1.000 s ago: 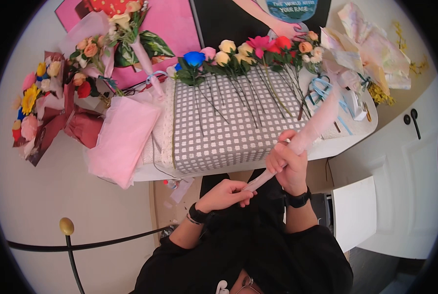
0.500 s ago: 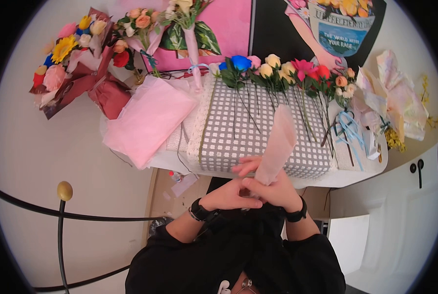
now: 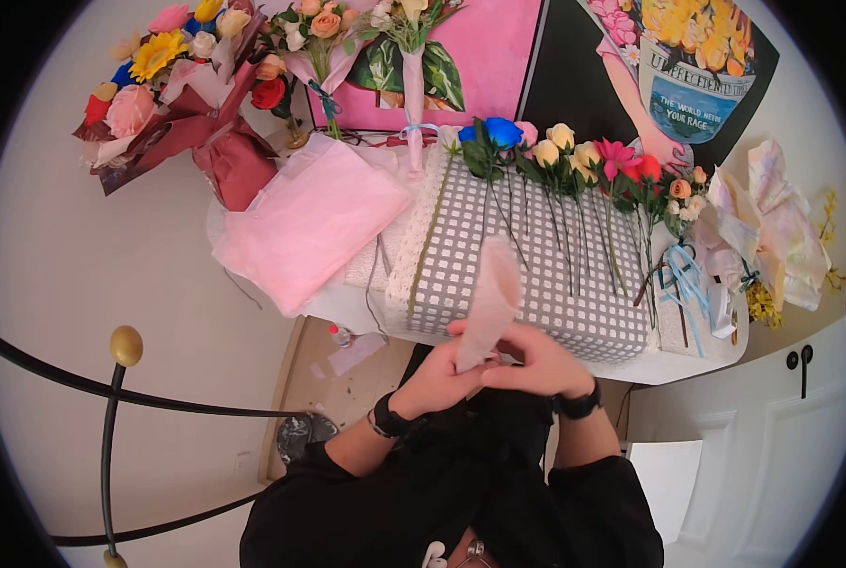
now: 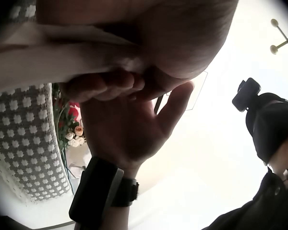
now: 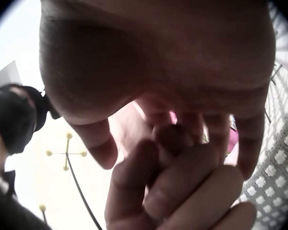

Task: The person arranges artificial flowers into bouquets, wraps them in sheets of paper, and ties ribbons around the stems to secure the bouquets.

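A narrow cone of pale pink wrapping paper (image 3: 492, 298) rises tilted in front of the body, close to the table's near edge. My left hand (image 3: 439, 379) grips its lower end with curled fingers, as the left wrist view also shows around the pale paper (image 4: 48, 62). Beside it is my right hand (image 3: 544, 364), its fingers extended behind the cone. In the right wrist view the right hand (image 5: 153, 62) spreads loosely straight fingers over the curled left hand (image 5: 182, 191). The lower end of the cone is hidden within the hands.
On the table, a stack of pink paper sheets (image 3: 314, 232) lies left of a grey-white checked cloth (image 3: 442, 275). Several artificial flowers, including a blue rose (image 3: 503, 133), line its far side. Wrapped bouquets (image 3: 224, 156) stand at left; light-blue ribbon (image 3: 688, 275) lies at right.
The cone has swung from leaning right to nearly upright and come closer in. The right hand has let go of its middle and moved down beside the left. The head view has shifted.
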The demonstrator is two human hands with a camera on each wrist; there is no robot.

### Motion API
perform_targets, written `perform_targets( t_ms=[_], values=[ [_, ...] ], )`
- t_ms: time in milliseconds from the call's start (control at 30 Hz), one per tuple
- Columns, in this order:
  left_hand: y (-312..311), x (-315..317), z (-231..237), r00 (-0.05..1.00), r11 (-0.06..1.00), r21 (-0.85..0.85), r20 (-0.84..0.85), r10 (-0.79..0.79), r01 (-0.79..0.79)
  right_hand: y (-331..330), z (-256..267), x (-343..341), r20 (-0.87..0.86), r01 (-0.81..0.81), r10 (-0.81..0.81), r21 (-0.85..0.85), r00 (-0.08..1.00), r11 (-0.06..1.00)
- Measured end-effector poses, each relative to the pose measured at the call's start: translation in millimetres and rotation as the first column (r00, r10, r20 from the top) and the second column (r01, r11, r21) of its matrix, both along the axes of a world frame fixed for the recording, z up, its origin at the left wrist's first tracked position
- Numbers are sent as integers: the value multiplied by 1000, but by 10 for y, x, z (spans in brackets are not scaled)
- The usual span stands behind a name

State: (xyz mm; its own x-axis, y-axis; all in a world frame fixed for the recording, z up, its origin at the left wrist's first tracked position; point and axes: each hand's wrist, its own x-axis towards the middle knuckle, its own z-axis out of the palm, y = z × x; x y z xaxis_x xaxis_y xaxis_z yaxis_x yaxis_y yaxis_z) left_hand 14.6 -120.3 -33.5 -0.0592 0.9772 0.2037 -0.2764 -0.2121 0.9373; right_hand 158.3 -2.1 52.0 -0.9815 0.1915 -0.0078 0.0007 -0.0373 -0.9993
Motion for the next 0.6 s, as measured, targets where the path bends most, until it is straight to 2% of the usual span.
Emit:
perform_targets(
  t_ms=[33,67,100,133,200,233,333,367,433,467,533,567,600],
  values=[
    [-53,-56,11,1000,1000,1,-2,2,-2,66,-56,-19,-60,48,-49,-22,997,999],
    [-121,-134,37,997,991,-113,18,69,-67,157,-41,-74,-64,46,-48,-21,997,999],
    [-175,-198,66,990,965,-227,30,138,-128,286,16,-170,14,92,-92,-5,996,996],
    [-207,-246,52,990,965,-226,27,139,-130,421,75,-284,92,137,-137,14,986,991],
    [-260,-332,-10,949,946,-87,10,315,-313,672,147,-665,174,225,-273,252,946,941],
    [-281,-366,-15,937,936,-45,-32,348,-349,766,175,-875,210,258,-340,338,917,905],
    [-400,-434,108,919,919,-95,-148,366,-382,1057,173,-1499,300,265,-528,611,795,746],
    [-436,-434,127,915,916,-92,-152,373,-389,1139,151,-1632,296,263,-522,610,800,748],
    [-492,-413,146,889,888,-66,10,457,-456,1273,68,-1902,313,218,-612,740,727,636],
    [-538,-427,129,882,880,-65,10,472,-470,1355,-64,-2017,312,207,-600,741,737,639],
    [-643,-479,68,895,897,-11,64,442,-442,1553,-368,-2160,172,186,-620,863,765,469],
    [-704,-519,56,884,886,-13,67,463,-464,1543,-378,-2195,175,171,-601,864,779,473],
    [-759,-559,45,906,909,-17,74,418,-417,1523,-372,-2216,202,229,-620,808,758,543]
  ],
)
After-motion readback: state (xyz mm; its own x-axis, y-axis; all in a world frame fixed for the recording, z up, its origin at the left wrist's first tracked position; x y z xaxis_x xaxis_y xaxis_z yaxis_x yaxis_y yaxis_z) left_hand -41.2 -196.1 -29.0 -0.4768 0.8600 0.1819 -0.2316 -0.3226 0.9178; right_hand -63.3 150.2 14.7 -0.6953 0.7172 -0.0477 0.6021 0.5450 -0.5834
